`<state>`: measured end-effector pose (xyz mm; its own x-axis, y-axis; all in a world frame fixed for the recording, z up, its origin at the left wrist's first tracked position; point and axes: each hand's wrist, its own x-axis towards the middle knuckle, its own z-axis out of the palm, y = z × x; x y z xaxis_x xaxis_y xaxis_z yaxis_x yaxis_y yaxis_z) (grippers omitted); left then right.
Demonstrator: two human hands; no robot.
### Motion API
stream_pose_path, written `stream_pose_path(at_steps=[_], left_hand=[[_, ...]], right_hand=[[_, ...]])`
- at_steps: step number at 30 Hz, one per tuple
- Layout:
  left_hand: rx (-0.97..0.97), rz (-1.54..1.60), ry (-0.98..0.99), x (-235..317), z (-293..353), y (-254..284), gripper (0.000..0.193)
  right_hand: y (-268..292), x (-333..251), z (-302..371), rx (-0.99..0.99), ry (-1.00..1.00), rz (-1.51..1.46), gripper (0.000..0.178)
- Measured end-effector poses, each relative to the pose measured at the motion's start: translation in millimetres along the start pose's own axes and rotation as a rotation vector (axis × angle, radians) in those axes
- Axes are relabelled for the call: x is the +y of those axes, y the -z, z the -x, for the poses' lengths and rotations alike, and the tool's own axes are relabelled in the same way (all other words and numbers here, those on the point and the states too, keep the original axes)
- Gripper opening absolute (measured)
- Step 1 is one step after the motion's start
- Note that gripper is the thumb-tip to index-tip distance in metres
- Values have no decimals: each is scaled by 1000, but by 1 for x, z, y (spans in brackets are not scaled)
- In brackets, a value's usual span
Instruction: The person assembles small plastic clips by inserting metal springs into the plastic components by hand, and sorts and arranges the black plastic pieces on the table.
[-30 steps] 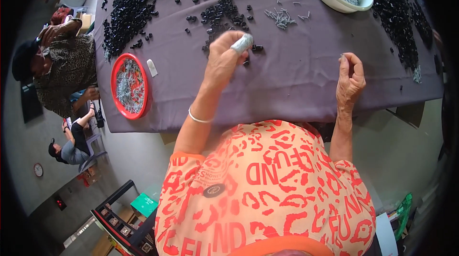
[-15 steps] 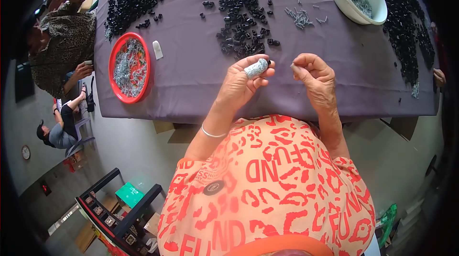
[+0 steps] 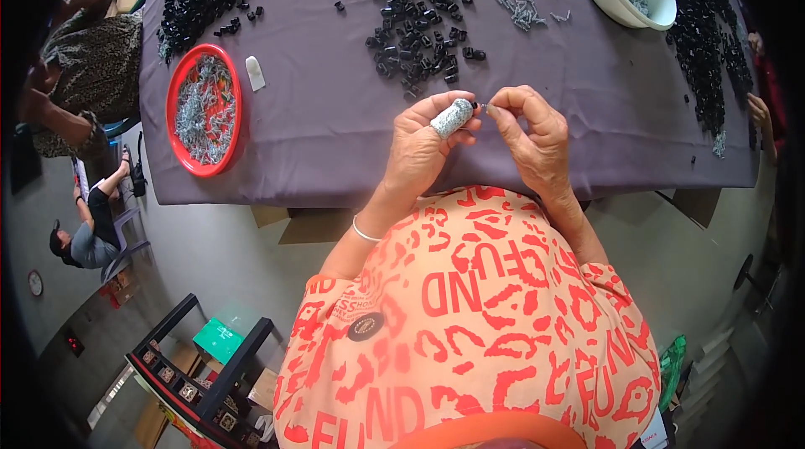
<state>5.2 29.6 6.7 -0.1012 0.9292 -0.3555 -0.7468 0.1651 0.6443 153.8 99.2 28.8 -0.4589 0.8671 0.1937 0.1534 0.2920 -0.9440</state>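
My left hand [image 3: 417,143] is closed, pinching a small black plastic piece [image 3: 475,105] at its fingertips. A speckled grey-white sleeve [image 3: 452,119] lies over this hand, seemingly worn on the thumb. Just to the right, my right hand [image 3: 534,134] pinches a tiny thin pin [image 3: 485,106], its tip close to the black piece; whether they touch is too small to tell. Beyond my hands lies a loose heap of similar black pieces [image 3: 411,25]. A small pile of thin grey pins [image 3: 521,11] rests to the right of that heap.
A red basket [image 3: 173,114] of pins stands at the left beside a white tag [image 3: 255,73]. At the far right is a white bowl [image 3: 668,15] of pins. Larger black heaps [image 3: 205,5] flank the purple-grey tablecloth [image 3: 319,114]. Other people [image 3: 92,55] are at both sides.
My right hand has moved left, bringing its pin up to the black piece in my left hand. The whole view has shifted slightly. The person at the left has moved an arm.
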Motion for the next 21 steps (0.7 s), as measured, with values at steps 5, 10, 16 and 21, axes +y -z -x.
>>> stream_pose_path(at_steps=[5,10,16,21], left_hand=[[34,-154,-68,-1,5,-4,21],[93,-518,-230,0,10,-11,19],[104,-548,-296,-6,9,-10,18],[121,-340,-136,-11,10,-4,17]], right_hand=[[-5,0,2,5,69,94,8],[-5,2,2,-2,156,204,10],[-9,4,3,2,209,285,11],[-8,4,3,-58,88,197,10]])
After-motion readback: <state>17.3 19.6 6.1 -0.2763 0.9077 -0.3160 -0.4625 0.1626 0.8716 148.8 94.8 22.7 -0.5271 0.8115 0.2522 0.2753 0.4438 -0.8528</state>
